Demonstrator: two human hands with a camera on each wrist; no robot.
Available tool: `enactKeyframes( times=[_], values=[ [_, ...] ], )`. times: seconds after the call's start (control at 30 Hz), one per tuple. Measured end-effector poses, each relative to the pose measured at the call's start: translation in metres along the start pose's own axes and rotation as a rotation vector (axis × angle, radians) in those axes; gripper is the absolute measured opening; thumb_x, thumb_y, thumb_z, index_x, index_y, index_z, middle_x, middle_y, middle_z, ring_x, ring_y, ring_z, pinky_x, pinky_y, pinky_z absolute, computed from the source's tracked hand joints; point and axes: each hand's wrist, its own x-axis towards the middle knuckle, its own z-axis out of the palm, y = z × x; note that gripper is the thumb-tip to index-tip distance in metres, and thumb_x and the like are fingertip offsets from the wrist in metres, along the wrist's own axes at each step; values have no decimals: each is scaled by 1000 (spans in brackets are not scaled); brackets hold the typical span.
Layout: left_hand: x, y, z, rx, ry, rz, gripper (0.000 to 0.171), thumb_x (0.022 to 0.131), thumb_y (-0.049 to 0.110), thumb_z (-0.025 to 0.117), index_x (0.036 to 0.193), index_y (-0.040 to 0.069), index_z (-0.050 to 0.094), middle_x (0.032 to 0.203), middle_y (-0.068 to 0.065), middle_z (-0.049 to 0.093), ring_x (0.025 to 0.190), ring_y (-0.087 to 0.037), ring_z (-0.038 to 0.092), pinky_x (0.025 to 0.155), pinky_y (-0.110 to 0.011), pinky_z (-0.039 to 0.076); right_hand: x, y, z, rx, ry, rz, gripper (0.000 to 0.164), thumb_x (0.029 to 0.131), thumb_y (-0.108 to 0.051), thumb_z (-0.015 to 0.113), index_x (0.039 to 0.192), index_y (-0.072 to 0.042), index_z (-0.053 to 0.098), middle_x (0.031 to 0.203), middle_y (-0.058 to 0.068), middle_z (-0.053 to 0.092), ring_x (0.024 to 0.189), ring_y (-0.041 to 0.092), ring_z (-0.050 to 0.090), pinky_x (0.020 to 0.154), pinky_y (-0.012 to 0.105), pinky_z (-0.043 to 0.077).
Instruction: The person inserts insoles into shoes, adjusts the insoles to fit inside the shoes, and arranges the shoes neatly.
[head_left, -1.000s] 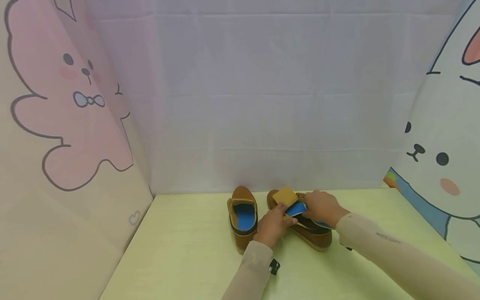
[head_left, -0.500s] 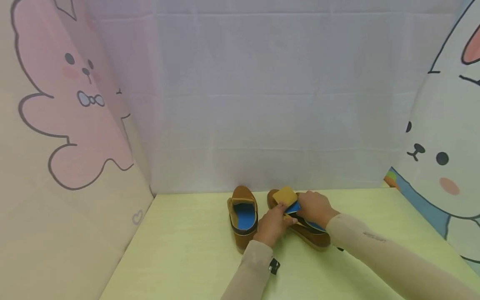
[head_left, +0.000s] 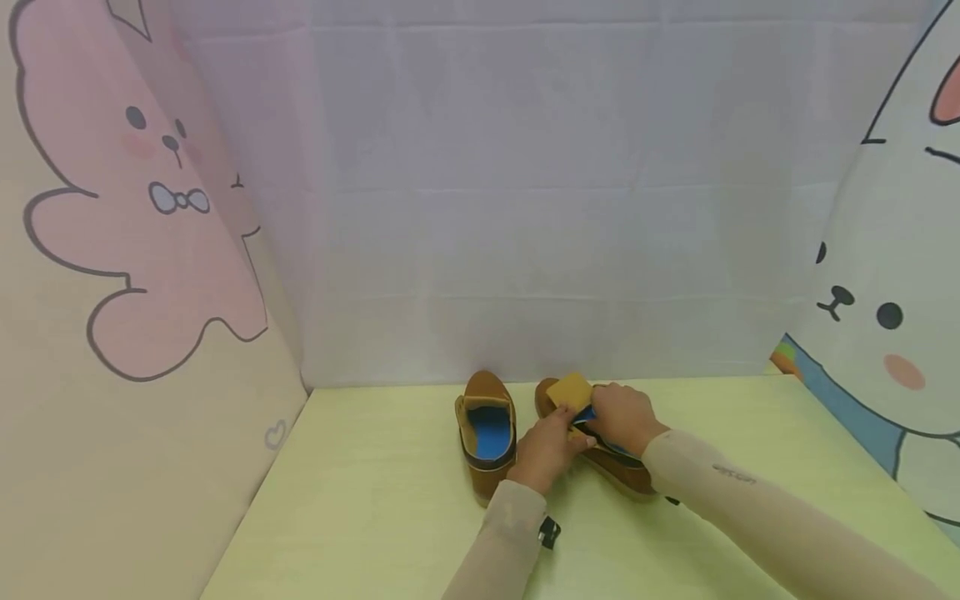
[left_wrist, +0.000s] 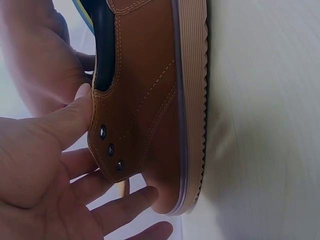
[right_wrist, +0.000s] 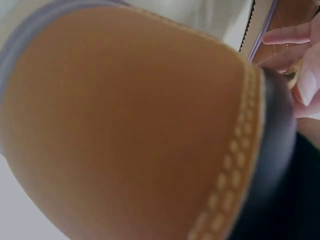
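Observation:
My left hand (head_left: 546,452) pinches the eyelet flap (left_wrist: 131,142) of the right-hand brown shoe (head_left: 628,479), thumb along its edge and fingers spread beneath. The shoe's tan tongue (head_left: 570,392) stands folded up in front. Over the shoe's opening, my right hand (head_left: 624,417) grips a blue insole (head_left: 619,451) that lies partly inside; most fingertips are hidden there. A thin yellow-and-blue edge of the insole (left_wrist: 84,14) rises above the dark padded collar (left_wrist: 104,55) in the left wrist view. The stitched heel (right_wrist: 130,110) fills most of the right wrist view.
A matching brown shoe (head_left: 487,482) stands just left, toe toward the back, with a blue insole inside. Both rest on a pale yellow table (head_left: 360,500). A white curtain (head_left: 480,208) hangs behind, and cartoon-printed cloths (head_left: 180,283) flank both sides.
My right hand has moved left and forward over the shoe, and less of the blue insole shows. The left hand has stayed on the flap.

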Motion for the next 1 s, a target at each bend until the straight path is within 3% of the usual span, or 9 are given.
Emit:
enactKeyframes(
  times=[0.57,0.77,1.0],
  values=[
    [-1,0,3,0,-10,-13,61,83,53,62,138,35,44,145,12,36,121,-22,47,86,-48,43,6,-5,14,-17,-2,44,27,78,-32,74,79,-8,61,67,1,53,55,14,49,45,35,43],
    [-1,0,4,-4,-4,-11,61,82,53,63,137,36,45,144,12,36,119,-22,48,85,-47,44,4,-4,19,12,31,59,29,76,-32,75,83,-7,63,79,6,59,64,21,56,49,39,47],
    [-2,0,6,-13,-18,-17,62,82,53,63,138,36,44,145,12,35,123,-21,45,89,-48,42,3,-1,18,135,-81,72,30,78,-27,74,90,-3,61,78,5,56,61,17,52,53,35,45]
  ],
)
